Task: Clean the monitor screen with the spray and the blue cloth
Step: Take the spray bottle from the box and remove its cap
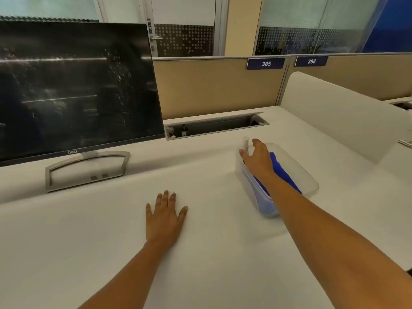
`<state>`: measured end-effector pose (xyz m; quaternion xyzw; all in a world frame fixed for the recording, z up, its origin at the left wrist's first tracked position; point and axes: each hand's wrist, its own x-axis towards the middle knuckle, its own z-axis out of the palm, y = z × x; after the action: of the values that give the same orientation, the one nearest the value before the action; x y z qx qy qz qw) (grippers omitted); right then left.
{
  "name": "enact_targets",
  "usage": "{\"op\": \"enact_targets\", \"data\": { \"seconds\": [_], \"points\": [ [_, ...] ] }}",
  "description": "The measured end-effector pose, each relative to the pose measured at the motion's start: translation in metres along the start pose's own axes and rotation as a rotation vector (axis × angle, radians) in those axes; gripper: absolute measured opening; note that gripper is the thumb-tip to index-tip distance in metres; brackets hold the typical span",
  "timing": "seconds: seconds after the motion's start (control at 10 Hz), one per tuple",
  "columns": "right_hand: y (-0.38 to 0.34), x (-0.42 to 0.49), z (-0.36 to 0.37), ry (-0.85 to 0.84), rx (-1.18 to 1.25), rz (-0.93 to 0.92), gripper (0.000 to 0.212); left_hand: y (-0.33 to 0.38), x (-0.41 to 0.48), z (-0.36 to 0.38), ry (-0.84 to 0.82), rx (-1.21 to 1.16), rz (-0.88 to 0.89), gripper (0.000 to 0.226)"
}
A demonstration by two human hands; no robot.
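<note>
Head view, setting: I look down on a pale counter [200, 253]; a dark monitor screen [75, 85] stands at the far left, upright on a grey stand [87, 168], its glass smeared and speckled.
Left hand [165, 219]: it lies flat on the counter, fingers spread, holding nothing.
Right hand [258, 159]: it reaches into a clear plastic tray [310, 181] to the right; the grip curls around a small clear spray bottle [246, 142] at the tray's far end, but I cannot tell whether it has closed on it.
Blue cloth [283, 172]: it lies in the same tray, partly under my right forearm.
Handling, my judgement: the bottle looks light, stiff and slick, so I would take it around the body below the nozzle; the cloth is soft and limp, best pinched at a fold.
Surroundings: an open cable hatch [216, 126] sits behind the tray; beige partitions [214, 85] stand beyond.
In the way: the tray walls crowd my fingers; the path to the screen looks clear.
</note>
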<state>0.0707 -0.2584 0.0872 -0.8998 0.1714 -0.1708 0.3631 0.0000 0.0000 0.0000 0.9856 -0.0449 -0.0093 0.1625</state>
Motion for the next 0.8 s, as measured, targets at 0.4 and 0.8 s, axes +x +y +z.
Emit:
{"op": "enact_targets", "data": {
  "seconds": [0.4,0.8],
  "points": [
    [0.006,0.011,0.013,-0.019,0.047,-0.002,0.039,-0.004,0.001,0.003,0.038,0.026,0.015,0.061],
    [-0.040,-0.005,-0.003,0.394,0.251,-0.353,0.035,-0.007,0.000,0.001,0.026,-0.033,0.027,0.058]
  ]
}}
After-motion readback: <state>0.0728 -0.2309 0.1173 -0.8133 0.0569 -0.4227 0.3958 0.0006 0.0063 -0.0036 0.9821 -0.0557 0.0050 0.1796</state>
